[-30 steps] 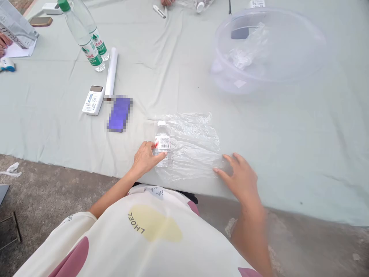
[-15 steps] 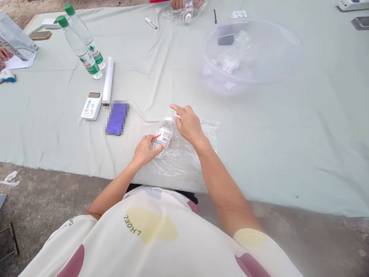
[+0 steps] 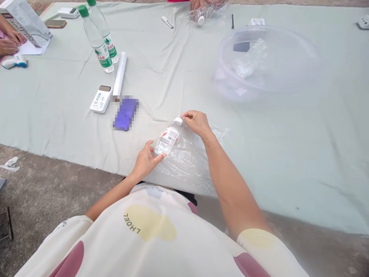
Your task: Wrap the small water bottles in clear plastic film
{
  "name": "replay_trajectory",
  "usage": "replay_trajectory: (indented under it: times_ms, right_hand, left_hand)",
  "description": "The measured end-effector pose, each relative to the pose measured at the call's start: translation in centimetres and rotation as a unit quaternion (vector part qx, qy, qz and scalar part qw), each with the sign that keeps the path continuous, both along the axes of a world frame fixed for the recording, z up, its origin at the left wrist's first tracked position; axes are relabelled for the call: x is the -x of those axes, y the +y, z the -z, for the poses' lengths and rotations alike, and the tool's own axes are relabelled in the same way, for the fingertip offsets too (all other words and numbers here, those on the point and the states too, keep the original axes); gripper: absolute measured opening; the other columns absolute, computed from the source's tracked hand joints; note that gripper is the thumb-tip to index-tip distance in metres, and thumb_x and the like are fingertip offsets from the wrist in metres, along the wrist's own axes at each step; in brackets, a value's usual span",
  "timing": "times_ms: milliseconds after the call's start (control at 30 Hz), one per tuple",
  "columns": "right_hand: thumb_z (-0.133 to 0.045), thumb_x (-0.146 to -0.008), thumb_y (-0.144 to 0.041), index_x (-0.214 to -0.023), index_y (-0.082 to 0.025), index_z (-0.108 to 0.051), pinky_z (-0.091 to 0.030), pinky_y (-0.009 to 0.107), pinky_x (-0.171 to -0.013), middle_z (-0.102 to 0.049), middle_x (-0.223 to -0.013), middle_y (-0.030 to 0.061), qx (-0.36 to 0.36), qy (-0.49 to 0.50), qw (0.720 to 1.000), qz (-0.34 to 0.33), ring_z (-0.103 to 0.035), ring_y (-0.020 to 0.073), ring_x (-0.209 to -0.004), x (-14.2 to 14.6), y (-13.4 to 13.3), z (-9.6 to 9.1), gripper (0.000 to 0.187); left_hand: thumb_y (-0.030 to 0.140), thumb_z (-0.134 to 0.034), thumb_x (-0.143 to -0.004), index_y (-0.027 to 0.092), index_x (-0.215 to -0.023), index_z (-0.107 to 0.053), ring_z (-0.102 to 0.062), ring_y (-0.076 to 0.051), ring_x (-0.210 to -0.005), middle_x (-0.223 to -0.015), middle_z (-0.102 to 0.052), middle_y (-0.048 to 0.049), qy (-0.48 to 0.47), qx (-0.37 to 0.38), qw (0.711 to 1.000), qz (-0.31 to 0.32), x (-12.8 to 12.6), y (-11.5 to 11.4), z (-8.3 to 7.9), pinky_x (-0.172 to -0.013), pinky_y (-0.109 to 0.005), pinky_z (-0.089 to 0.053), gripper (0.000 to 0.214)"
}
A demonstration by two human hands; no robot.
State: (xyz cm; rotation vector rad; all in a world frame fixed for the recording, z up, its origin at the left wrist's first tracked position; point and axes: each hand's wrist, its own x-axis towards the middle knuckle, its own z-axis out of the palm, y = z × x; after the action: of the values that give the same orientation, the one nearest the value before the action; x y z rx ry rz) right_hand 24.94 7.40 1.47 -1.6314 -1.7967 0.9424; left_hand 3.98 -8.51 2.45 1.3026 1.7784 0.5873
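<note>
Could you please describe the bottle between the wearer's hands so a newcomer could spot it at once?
On the pale cloth, find the clear film at the near edge. The bottle lies aslant there, between the left hand and right hand. Its white cap sets it apart from the green-capped bottles, its nearness from the white-capped one at the far edge.

Worn on the head, the camera looked forward and down over a white fabric shirt with yellow and plum patches [image 3: 184, 254] onto a pale green cloth-covered tabletop [image 3: 288, 154], the bare left hand [image 3: 145, 161] and bare right hand [image 3: 197, 122] close, near mid-view.
</note>
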Motion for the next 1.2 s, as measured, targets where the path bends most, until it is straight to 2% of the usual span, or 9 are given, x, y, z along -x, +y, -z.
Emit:
replay_trajectory:
  times_ms: [133, 267, 500, 633, 733, 833, 933, 1000, 1200]
  right_hand:
    - [-0.053, -0.086, -0.039, -0.088, -0.019, -0.076, -0.047, 0.033, -0.086, -0.074, -0.103, 0.0041, 0.005, 0.017, 0.999, -0.028, -0.064, 0.0208, -0.097, -0.6, -1.4, -0.2, 0.031]
    - [-0.059, -0.083, -0.050, -0.090, -0.020, -0.077, -0.047, 0.033, -0.086, -0.074, -0.103, 0.0040, 0.028, 0.030, 0.999, -0.011, -0.064, 0.0214, -0.097, -0.8, -2.2, -0.1, 0.035]
    - [-0.056, -0.086, -0.038, -0.092, -0.019, -0.077, -0.046, 0.032, -0.086, -0.074, -0.099, 0.0032, 0.000, -0.001, 0.999, -0.047, -0.064, 0.0196, -0.092, 0.3, -0.9, 0.1, 0.029]
    - [-0.051, -0.089, -0.034, -0.099, -0.019, -0.076, -0.045, 0.031, -0.087, -0.074, -0.101, 0.0035, -0.021, -0.004, 0.997, -0.068, -0.063, 0.0196, -0.093, 1.5, 0.4, 0.5, 0.031]
    - [-0.048, -0.089, -0.031, -0.104, -0.021, -0.075, -0.045, 0.030, -0.088, -0.072, -0.108, 0.0037, -0.042, 0.000, 0.996, -0.077, -0.062, 0.0195, -0.095, 1.8, 0.8, 0.9, 0.032]
    - [-0.052, -0.087, -0.029, -0.105, -0.021, -0.075, -0.044, 0.031, -0.086, -0.069, -0.109, 0.0048, -0.051, -0.025, 0.996, -0.074, -0.060, 0.0188, -0.090, 0.9, 0.7, 1.1, 0.030]
    - [-0.053, -0.087, -0.029, -0.110, -0.022, -0.075, -0.045, 0.032, -0.084, -0.067, -0.107, 0.0055, -0.038, -0.052, 0.995, -0.071, -0.059, 0.0187, -0.086, -0.6, 0.1, 1.3, 0.033]
    - [-0.052, -0.088, -0.029, -0.113, -0.022, -0.075, -0.045, 0.035, -0.087, -0.065, -0.109, 0.0066, -0.043, -0.071, 0.994, -0.077, -0.058, 0.0209, -0.094, -1.6, -0.3, 1.6, 0.034]
    - [-0.052, -0.088, -0.023, -0.102, -0.024, -0.077, -0.045, 0.045, -0.098, -0.062, -0.118, 0.0089, -0.108, -0.130, 0.978, -0.121, -0.050, 0.0285, -0.114, -4.0, 0.5, 2.6, 0.029]
  left_hand:
    - [0.047, -0.073, -0.074, 0.022, -0.108, -0.059, -0.064, -0.016, -0.072, -0.087, -0.068, -0.0014, -0.082, 0.016, 0.996, -0.045, -0.3, -0.3, 0.2, -0.065, -0.028, -0.050, 0.045]
    - [0.046, -0.075, -0.072, 0.022, -0.102, -0.060, -0.062, -0.016, -0.065, -0.072, -0.064, 0.0027, -0.102, 0.007, 0.992, -0.072, -0.7, -0.6, 0.2, -0.063, -0.029, -0.050, 0.040]
    - [0.043, -0.071, -0.077, 0.022, -0.099, -0.062, -0.058, -0.016, -0.074, -0.084, -0.062, 0.0005, 0.037, -0.089, 0.994, -0.052, -1.1, -0.7, 0.5, -0.071, -0.028, -0.045, 0.032]
    - [0.039, -0.068, -0.081, 0.022, -0.106, -0.061, -0.058, -0.017, -0.076, -0.096, -0.063, -0.0031, 0.157, -0.138, 0.977, -0.048, -0.9, 0.2, -0.1, -0.070, -0.029, -0.043, 0.032]
    - [0.039, -0.065, -0.084, 0.023, -0.112, -0.061, -0.060, -0.022, -0.085, -0.112, -0.061, -0.0093, 0.235, -0.165, 0.958, -0.010, -1.1, 0.5, 0.1, -0.074, -0.032, -0.042, 0.033]
    - [0.034, -0.062, -0.087, 0.025, -0.106, -0.064, -0.059, -0.027, -0.098, -0.119, -0.059, -0.0127, 0.257, -0.164, 0.951, 0.061, -1.8, 0.4, 1.1, -0.083, -0.038, -0.041, 0.021]
    - [0.027, -0.055, -0.092, 0.028, -0.105, -0.066, -0.058, -0.027, -0.099, -0.123, -0.059, -0.0137, 0.266, -0.161, 0.945, 0.101, -2.3, 0.1, 2.1, -0.085, -0.041, -0.039, 0.018]
    - [0.025, -0.050, -0.094, 0.029, -0.107, -0.067, -0.058, -0.027, -0.097, -0.124, -0.060, -0.0138, 0.284, -0.178, 0.935, 0.117, -2.3, 0.0, 2.7, -0.083, -0.042, -0.038, 0.021]
    - [0.018, -0.050, -0.094, 0.029, -0.114, -0.067, -0.059, -0.022, -0.087, -0.112, -0.066, -0.0114, 0.362, -0.311, 0.867, 0.143, -1.1, -0.6, 4.1, -0.073, -0.037, -0.038, 0.029]
